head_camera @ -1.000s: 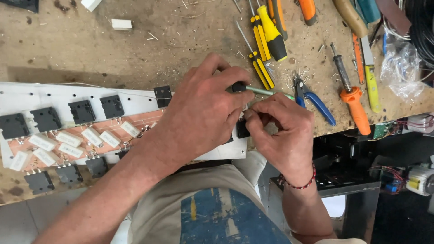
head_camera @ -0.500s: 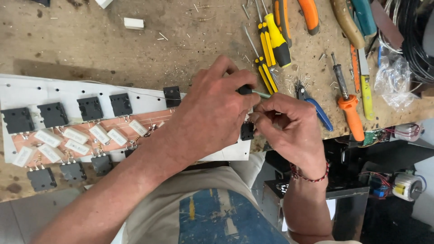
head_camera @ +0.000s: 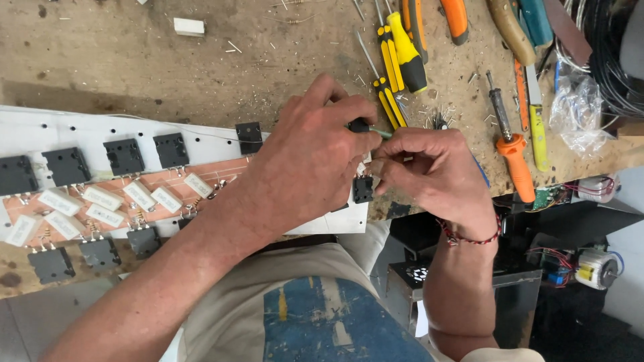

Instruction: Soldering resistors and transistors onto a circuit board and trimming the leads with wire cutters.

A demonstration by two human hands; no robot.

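left hand (head_camera: 315, 157): grip tight on green screwdriver (head_camera: 367, 129) | right hand (head_camera: 436, 174): fingers pinch near small black part (head_camera: 363, 189) | long board (head_camera: 134, 181) on surface (head_camera: 134, 67)

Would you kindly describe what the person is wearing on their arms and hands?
Both forearms are bare, with no sleeves in view, and neither the left hand nor the right hand wears a glove. The right wrist carries a thin red and dark beaded bracelet. No rings or watch show.
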